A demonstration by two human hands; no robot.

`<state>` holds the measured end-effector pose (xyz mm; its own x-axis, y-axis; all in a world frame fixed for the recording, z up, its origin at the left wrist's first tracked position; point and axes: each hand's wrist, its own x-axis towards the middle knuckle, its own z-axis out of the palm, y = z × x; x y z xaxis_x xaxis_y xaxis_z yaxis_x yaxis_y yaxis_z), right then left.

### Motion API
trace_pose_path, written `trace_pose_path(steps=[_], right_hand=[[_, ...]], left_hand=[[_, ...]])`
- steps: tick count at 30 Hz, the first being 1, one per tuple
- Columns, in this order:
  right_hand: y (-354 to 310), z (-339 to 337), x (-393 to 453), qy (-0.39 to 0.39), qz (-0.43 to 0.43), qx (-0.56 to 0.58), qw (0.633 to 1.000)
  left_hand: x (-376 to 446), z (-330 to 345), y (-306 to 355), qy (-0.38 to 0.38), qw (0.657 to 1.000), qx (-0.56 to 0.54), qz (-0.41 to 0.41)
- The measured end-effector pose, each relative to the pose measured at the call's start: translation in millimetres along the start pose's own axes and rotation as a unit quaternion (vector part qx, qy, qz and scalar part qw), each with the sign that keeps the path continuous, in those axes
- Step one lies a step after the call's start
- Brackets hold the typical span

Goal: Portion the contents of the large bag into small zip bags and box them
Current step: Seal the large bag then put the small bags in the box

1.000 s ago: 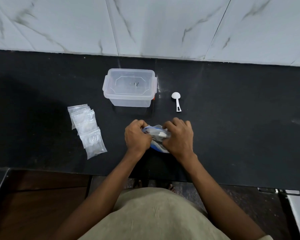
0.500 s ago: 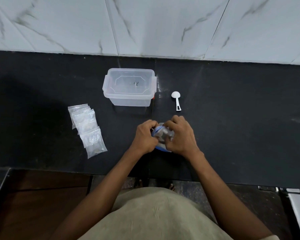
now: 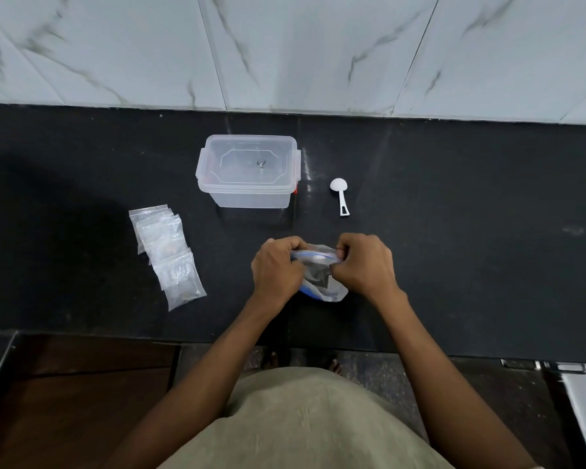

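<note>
Both hands had drawn apart since a moment before, the left hand (image 3: pixel 276 267) and the right hand (image 3: pixel 364 265) each pinching one end of the large bag's (image 3: pixel 322 282) blue zip strip and stretching its mouth wide near the worktop's (image 3: pixel 471 231) front edge. Behind it, towards the wall edge, stood the lidded clear box (image 3: pixel 247 170) with the white scoop (image 3: pixel 339 195) lying just to its right, and the small zip bags (image 3: pixel 166 253) lay overlapped towards the front left. No brand, label or writing could be read on any of them.
</note>
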<state>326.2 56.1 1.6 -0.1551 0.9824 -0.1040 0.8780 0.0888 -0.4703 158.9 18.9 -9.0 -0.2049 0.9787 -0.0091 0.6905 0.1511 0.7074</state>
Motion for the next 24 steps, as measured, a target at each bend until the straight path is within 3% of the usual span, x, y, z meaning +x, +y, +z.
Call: trace_pose_path(steps=[3, 6, 9, 15, 18, 19, 21, 24], right_hand=[[3, 13, -3, 0.035, 0.001, 0.052, 0.998], [9, 15, -4, -0.026, 0.011, 0.122, 0.992], [14, 12, -6, -0.082, -0.002, 0.112, 0.99], [17, 12, -8, 0.13, 0.025, 0.154, 0.979], [20, 9, -9, 0.212, 0.027, 0.192, 0.958], [21, 8, -9, 0.221, 0.02, 0.206, 0.953], [22, 9, -7, 0.217, -0.005, 0.209, 0.954], [21, 6, -5, 0.217, -0.004, 0.165, 0.962]], left_hand=[[2, 0, 1, 0.021, 1.0, -0.018, -0.009], [6, -5, 4, 0.028, 0.999, -0.032, -0.034], [7, -6, 1, 0.006, 0.998, -0.037, -0.059], [7, -6, -8, -0.116, 0.99, -0.033, -0.077], [6, -14, -7, -0.26, 0.965, 0.03, -0.033], [5, -17, -6, -0.312, 0.95, 0.01, -0.02], [4, -21, -9, -0.38, 0.911, -0.158, -0.033], [5, -20, -20, -0.384, 0.825, -0.407, -0.081]])
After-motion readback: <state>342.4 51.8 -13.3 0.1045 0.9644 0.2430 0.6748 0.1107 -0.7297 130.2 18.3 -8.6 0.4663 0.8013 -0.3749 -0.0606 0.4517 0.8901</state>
